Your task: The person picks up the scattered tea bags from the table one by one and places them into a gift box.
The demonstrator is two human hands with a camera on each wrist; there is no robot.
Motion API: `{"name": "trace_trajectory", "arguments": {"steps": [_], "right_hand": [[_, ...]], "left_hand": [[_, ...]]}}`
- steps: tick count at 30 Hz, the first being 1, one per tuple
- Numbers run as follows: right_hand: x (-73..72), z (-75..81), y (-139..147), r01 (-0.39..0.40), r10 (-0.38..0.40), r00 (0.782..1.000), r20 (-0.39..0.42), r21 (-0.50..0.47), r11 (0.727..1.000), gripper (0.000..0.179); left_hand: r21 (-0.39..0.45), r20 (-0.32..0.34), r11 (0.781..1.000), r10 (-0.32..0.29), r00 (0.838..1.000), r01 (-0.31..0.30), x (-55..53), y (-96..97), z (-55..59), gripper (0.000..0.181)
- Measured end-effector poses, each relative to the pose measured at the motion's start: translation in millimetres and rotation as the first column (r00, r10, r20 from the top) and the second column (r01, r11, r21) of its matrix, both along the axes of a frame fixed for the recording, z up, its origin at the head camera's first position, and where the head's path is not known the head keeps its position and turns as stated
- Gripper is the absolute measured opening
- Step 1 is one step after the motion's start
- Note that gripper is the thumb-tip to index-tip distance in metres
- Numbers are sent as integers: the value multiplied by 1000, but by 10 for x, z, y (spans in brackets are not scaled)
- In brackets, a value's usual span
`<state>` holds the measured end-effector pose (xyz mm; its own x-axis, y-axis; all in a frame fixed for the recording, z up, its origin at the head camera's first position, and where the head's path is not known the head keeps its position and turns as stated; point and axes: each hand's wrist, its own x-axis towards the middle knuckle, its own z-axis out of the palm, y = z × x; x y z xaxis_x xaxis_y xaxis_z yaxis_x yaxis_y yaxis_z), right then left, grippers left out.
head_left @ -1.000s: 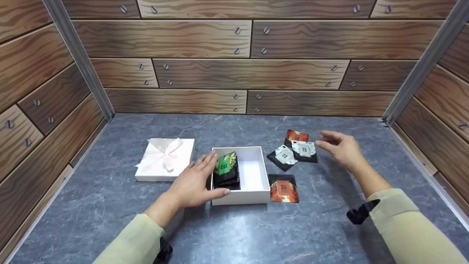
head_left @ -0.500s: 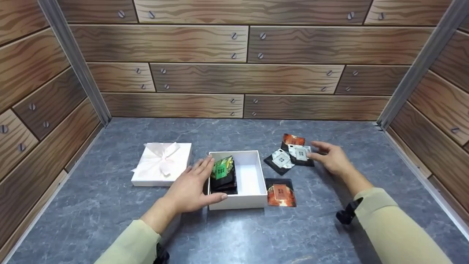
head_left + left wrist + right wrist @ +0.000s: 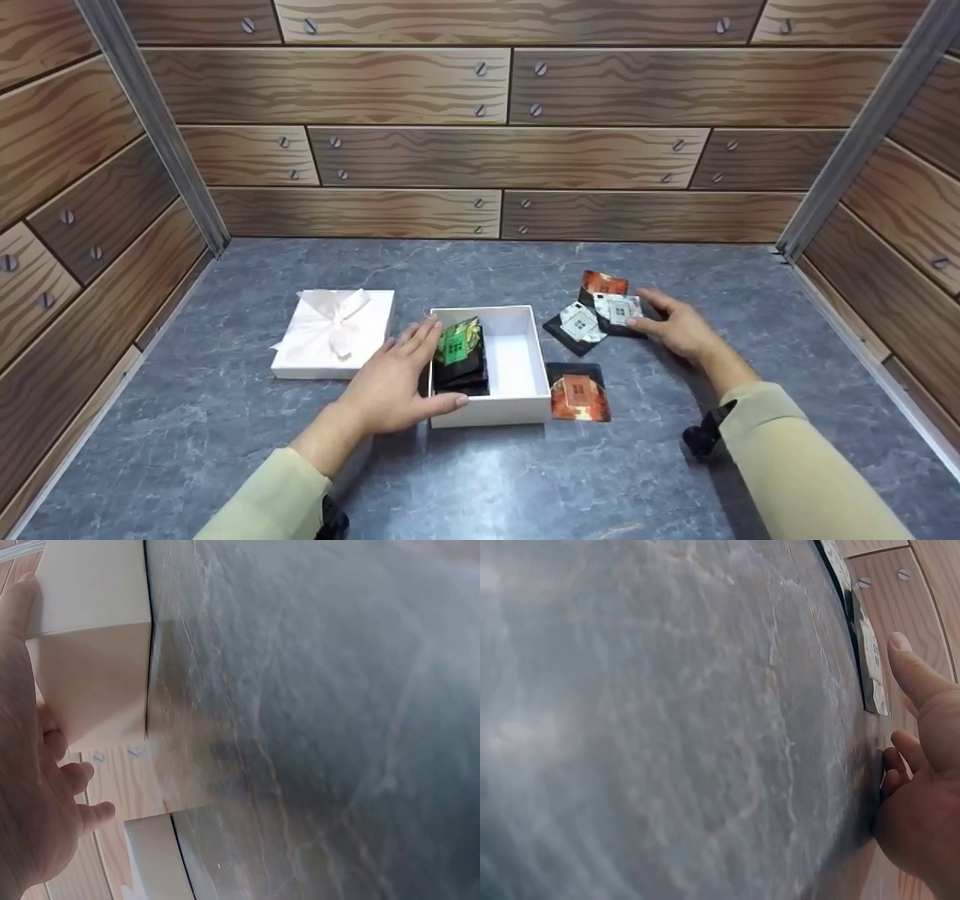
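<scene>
My left hand (image 3: 394,382) lies along the left side of a white open box (image 3: 491,411), fingers straight at its rim and thumb at the front left corner. Inside the box, on the left, several dark square packets lean together, a green one (image 3: 456,349) on top. My right hand (image 3: 679,326) is at the right edge of a black-and-white packet (image 3: 619,309), thumb close over its front corner and fingers behind. In the right wrist view the thumb (image 3: 915,675) stands apart from the packet (image 3: 870,664). Another black-and-white packet (image 3: 579,322) and an orange-and-black one (image 3: 606,283) overlap it.
Flat beside the box's right wall lies another orange-and-black packet (image 3: 579,394). A white lid with a pale pink ribbon bow (image 3: 337,322) sits to the left of the box. Wood-patterned panels (image 3: 495,157) enclose the grey marbled table (image 3: 480,487) at the back and sides.
My right hand has moved left and down to the black-and-white packet's right edge. The left hand stays on the box. The whole view shifted slightly.
</scene>
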<state>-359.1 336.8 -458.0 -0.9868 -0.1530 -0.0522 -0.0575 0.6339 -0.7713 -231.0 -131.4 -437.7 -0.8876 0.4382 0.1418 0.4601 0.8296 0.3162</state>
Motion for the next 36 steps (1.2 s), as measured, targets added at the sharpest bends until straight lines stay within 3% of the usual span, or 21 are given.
{"name": "trace_trajectory", "arguments": {"steps": [4, 14, 36], "right_hand": [[23, -21, -27, 2, -1, 1000, -19, 22, 1000, 82], [10, -83, -71, -30, 47, 983, -178, 97, 995, 69], [8, -80, -78, -52, 90, 977, -195, 190, 980, 57]], "left_hand": [[5, 3, 1000, -4, 1000, 4, 1, 1, -6, 117], [8, 1, 1000, -10, 1000, 10, 13, -3, 21, 117], [-8, 4, 1000, 3, 1000, -3, 6, -4, 2, 120]]}}
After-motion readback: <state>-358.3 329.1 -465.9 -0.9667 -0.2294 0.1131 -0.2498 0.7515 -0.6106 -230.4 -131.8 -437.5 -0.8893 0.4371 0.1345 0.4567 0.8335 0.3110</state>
